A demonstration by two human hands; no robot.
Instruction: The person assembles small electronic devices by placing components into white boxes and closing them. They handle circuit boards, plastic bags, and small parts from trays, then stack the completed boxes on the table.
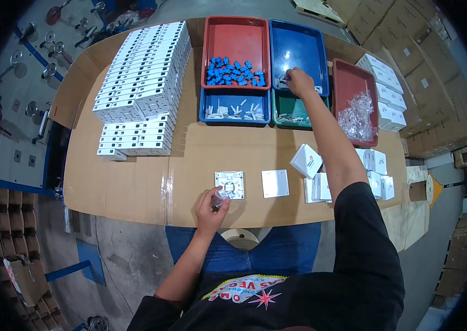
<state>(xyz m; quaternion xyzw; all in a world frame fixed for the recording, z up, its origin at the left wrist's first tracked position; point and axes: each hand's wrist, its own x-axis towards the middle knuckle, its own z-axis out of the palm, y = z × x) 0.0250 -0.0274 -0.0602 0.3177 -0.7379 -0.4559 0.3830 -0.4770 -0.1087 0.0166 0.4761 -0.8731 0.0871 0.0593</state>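
Observation:
My left hand (207,214) is closed around a small crumpled clear plastic bag (220,198). It holds the bag at the near edge of a white square faceplate base (235,179) with moulded inner parts, lying on the cardboard-covered table. A plain white square cover plate (275,183) lies just to the right. My right arm stretches far forward, and my right hand (300,83) is down in the far blue tray (298,47), at its near end. Its fingers are bunched together by small whitish pieces (318,89); whatever they grip is hidden.
A red tray (237,41) holds blue connectors (233,71). Nearer trays, blue (235,118) and green (288,105), hold small pieces and screws. Another red tray (349,69) holds clear bags (356,116). White boxes are stacked at left (142,83); finished-looking white units (306,160) sit right.

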